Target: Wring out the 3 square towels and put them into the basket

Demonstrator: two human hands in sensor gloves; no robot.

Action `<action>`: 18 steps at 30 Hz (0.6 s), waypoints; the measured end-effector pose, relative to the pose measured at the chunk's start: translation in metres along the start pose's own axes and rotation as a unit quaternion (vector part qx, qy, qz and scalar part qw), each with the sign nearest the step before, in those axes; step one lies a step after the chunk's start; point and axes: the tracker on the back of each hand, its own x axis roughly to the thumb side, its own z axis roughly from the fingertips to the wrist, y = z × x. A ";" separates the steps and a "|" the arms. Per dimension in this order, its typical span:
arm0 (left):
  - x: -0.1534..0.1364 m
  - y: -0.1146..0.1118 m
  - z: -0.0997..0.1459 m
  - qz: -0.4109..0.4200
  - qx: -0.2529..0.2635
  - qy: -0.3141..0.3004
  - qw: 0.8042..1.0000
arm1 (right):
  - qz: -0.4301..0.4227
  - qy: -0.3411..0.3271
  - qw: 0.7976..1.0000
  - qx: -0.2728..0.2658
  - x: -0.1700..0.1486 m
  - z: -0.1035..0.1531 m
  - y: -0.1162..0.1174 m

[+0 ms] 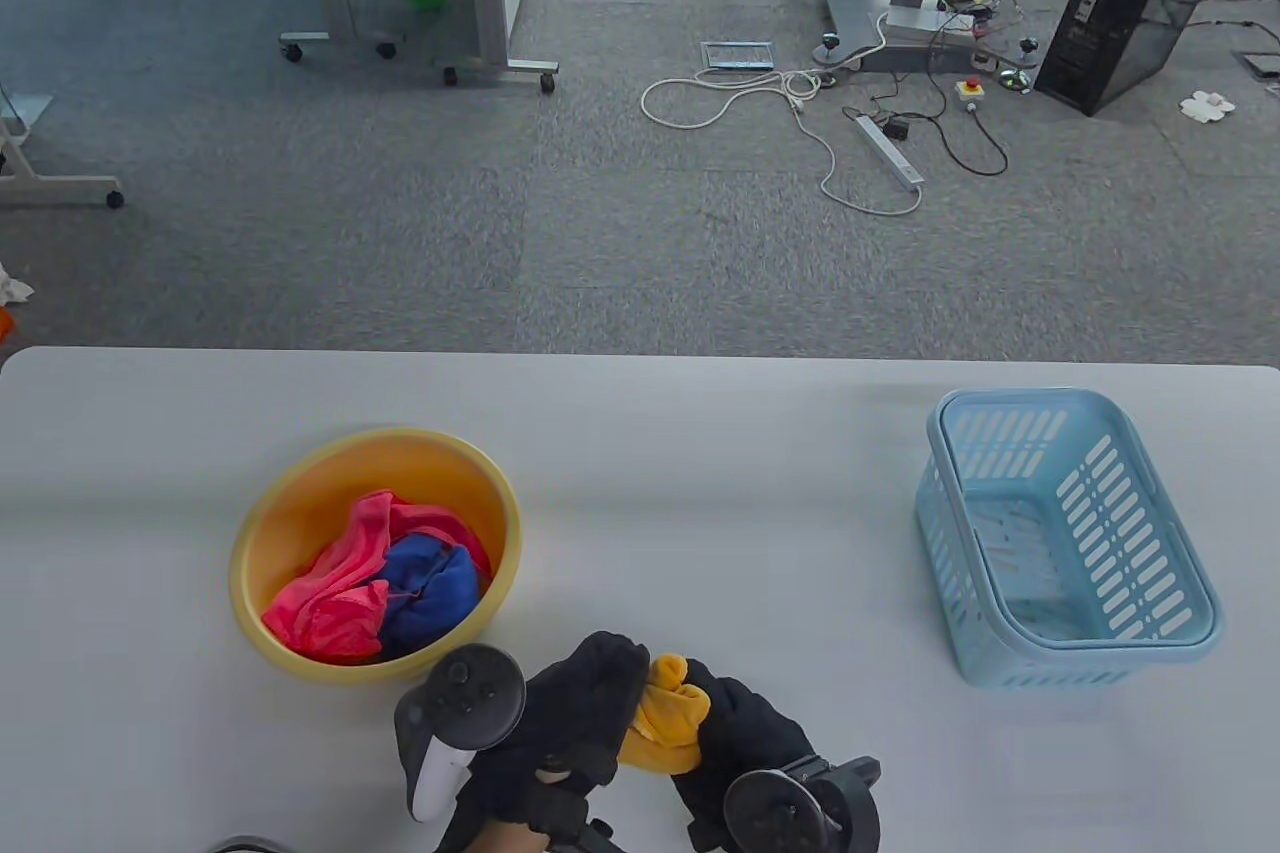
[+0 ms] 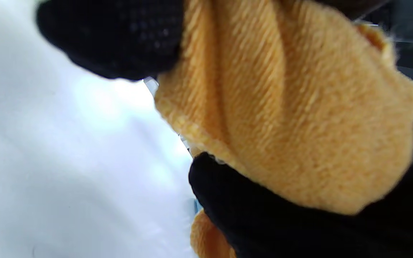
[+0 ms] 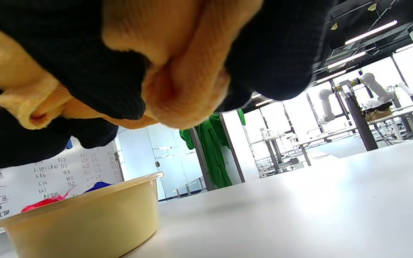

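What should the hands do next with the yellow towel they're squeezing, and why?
Probably carry it to the blue basket. Both the left hand and right hand grip the yellow towel, which is bunched and twisted between them, so the wringing looks well along. The basket has no towels in it, while the pink towel and blue towel wait in the yellow basin.

We see a yellow towel [image 1: 665, 718] between black gloves, a pink towel [image 1: 335, 588] and a blue towel [image 1: 432, 588] in a yellow basin [image 1: 300, 493], and a light blue slotted basket [image 1: 1160, 533] on a white tabletop [image 1: 700, 493].
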 end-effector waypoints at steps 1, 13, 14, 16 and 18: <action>-0.001 0.000 0.000 0.003 -0.005 0.000 1.000 | 0.000 0.001 1.000 0.000 0.000 0.000 0.000; 0.007 0.001 0.001 -0.002 0.057 -0.093 0.994 | 0.017 0.056 0.998 0.010 -0.014 -0.010 -0.012; 0.008 0.001 0.002 -0.001 0.061 -0.102 0.993 | 0.012 0.067 0.998 0.013 -0.017 -0.012 -0.016; 0.007 -0.001 0.000 0.004 0.052 -0.122 0.991 | 0.007 0.088 0.996 0.017 -0.023 -0.015 -0.024; 0.003 -0.005 -0.004 0.015 0.006 -0.142 0.990 | 0.008 0.103 0.995 0.015 -0.029 -0.017 -0.032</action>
